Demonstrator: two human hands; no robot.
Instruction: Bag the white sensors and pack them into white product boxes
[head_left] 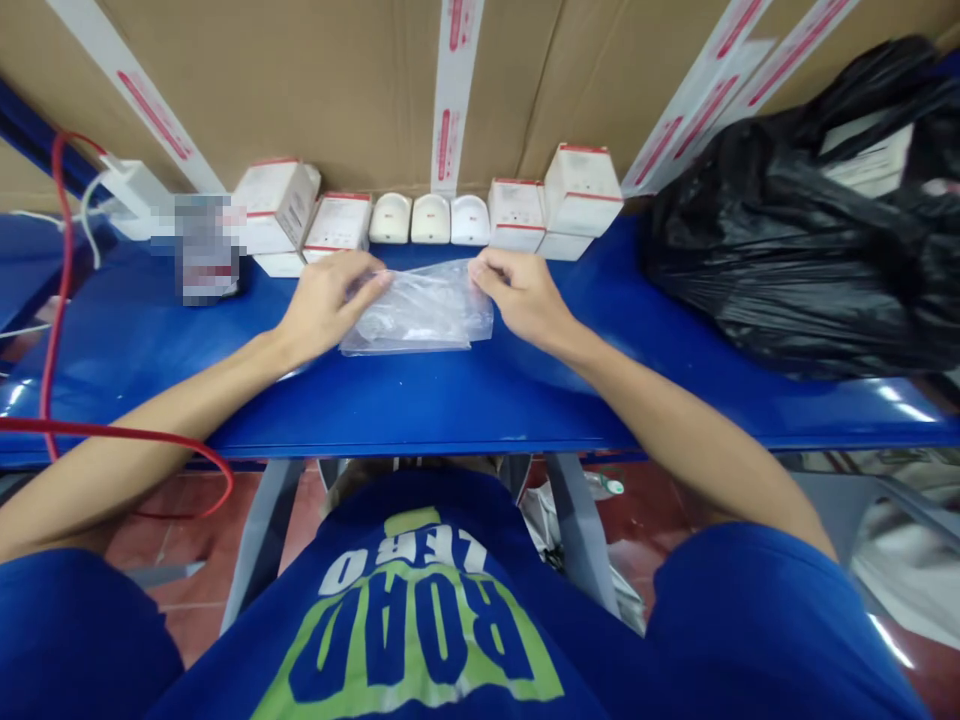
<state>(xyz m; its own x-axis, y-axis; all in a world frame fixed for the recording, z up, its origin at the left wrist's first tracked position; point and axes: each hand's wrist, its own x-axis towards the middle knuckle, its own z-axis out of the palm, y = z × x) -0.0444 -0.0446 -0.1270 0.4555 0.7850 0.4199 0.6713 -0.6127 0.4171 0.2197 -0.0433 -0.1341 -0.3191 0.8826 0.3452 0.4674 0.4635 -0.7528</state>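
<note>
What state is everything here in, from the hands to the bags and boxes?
clear bag, lying flat, creased
left hand, pinching the clear bag
right hand, pinching its other side
black bag, bulging, something white showing
boxes, closed, some stacked
white items, three upright in a row

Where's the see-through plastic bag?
In the head view, the clear plastic bag lies mid-table on the blue table, between the left hand and right hand, just in front of three white rounded objects.

Cartons (337, 225) line the bench (450, 410) behind the plastic bag (420, 320), sack (795, 240) to its right
</note>
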